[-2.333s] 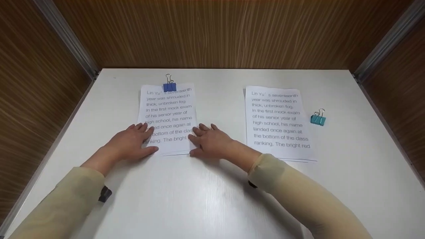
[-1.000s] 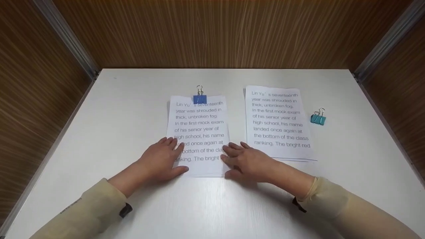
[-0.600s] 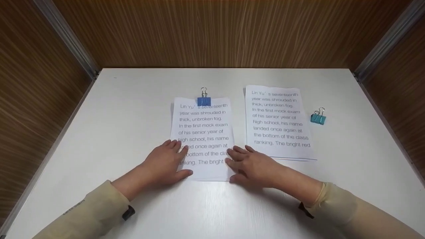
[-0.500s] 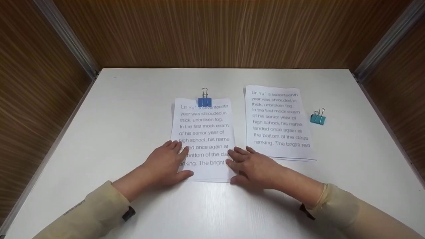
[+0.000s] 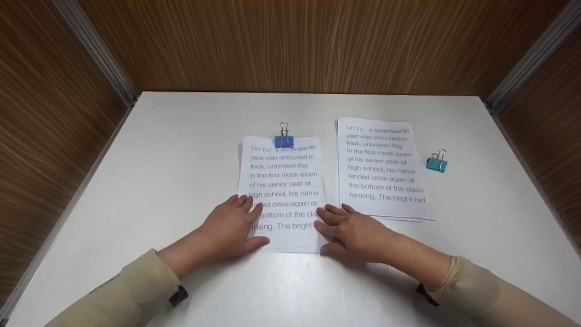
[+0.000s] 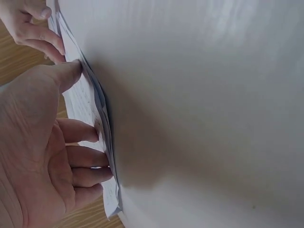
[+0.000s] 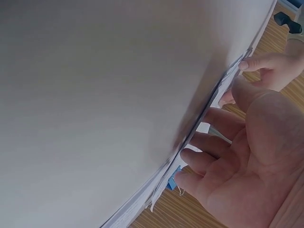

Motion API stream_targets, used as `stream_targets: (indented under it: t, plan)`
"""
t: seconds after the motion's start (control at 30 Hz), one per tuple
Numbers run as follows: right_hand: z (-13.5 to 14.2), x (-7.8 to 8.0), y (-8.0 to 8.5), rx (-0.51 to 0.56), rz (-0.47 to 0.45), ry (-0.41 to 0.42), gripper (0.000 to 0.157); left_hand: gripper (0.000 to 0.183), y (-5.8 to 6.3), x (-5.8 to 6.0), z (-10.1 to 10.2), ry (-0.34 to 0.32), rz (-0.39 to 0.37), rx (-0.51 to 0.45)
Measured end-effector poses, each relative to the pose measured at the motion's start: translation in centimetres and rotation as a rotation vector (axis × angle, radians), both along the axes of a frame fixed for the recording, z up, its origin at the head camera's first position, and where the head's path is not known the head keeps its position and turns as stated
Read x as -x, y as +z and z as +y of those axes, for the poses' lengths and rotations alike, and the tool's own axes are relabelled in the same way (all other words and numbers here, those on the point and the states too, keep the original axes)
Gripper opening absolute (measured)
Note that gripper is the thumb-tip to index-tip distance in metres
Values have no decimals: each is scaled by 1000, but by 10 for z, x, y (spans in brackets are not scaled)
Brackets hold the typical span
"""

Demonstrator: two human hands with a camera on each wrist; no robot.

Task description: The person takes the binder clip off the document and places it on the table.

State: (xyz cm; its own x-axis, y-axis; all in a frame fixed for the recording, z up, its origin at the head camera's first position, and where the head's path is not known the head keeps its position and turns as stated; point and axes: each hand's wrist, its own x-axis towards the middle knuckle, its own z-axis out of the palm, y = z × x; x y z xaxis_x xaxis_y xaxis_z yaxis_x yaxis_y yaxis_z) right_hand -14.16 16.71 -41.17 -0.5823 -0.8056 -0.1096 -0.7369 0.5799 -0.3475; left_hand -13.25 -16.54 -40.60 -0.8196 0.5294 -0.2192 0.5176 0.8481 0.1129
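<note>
A stack of printed sheets (image 5: pixel 281 179) lies in the middle of the white table, with a blue binder clip (image 5: pixel 284 142) on its top edge, wire handles pointing away from me. My left hand (image 5: pixel 227 227) rests along the stack's lower left side, fingertips and thumb on the paper. Across from it, my right hand (image 5: pixel 358 234) touches the lower right side with its fingers spread. In the left wrist view, fingertips and thumb meet the slightly fanned edge of the sheets (image 6: pixel 78 102). The right wrist view shows relaxed fingers at the paper edge, the blue clip (image 7: pixel 173 181) beyond them.
A second printed stack (image 5: pixel 379 163) lies to the right, unclipped, its lower sheets slightly offset. Beside it sits a teal binder clip (image 5: pixel 436 164). Wood-grain panels (image 5: pixel 308 45) enclose the white table (image 5: pixel 190 122) at the back and sides.
Both hands have slid the clipped stack right and toward me, from the left of the table to the middle, slowing lately. The other stack and teal clip have stayed put.
</note>
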Motion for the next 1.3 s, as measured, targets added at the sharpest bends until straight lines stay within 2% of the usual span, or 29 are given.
stream_targets:
  t: [0.1, 0.2, 0.37, 0.5, 0.63, 0.8, 0.93, 1.1, 1.3]
  plan:
    - [0, 0, 0, -6, -8, -6, 62, 81, 4, 6, -2, 21, 17, -8]
    - [0, -1, 0, -14, -11, -7, 61, 79, 12, 20, -6, 71, 51, -36]
    - [1, 0, 1, -13, -18, -13, 62, 82, 26, 54, -16, 164, 92, -64]
    - [1, 0, 1, -12, -18, -16, 61, 85, 31, 83, -24, 245, 63, -89]
    - [0, -1, 1, -15, -12, -10, 60, 88, 28, 111, -31, 309, 4, -147]
    - [0, -1, 1, -20, -21, -18, 60, 95, 12, 138, -40, 340, -61, -257]
    - [1, 0, -1, -10, -23, -14, 61, 99, -4, 150, -48, 366, -106, -340]
    - [1, 0, -2, 5, -16, -6, 61, 101, -20, 155, -53, 381, -124, -403]
    - [2, 1, 0, 0, -28, -21, 62, 103, -23, 154, -48, 374, -137, -391]
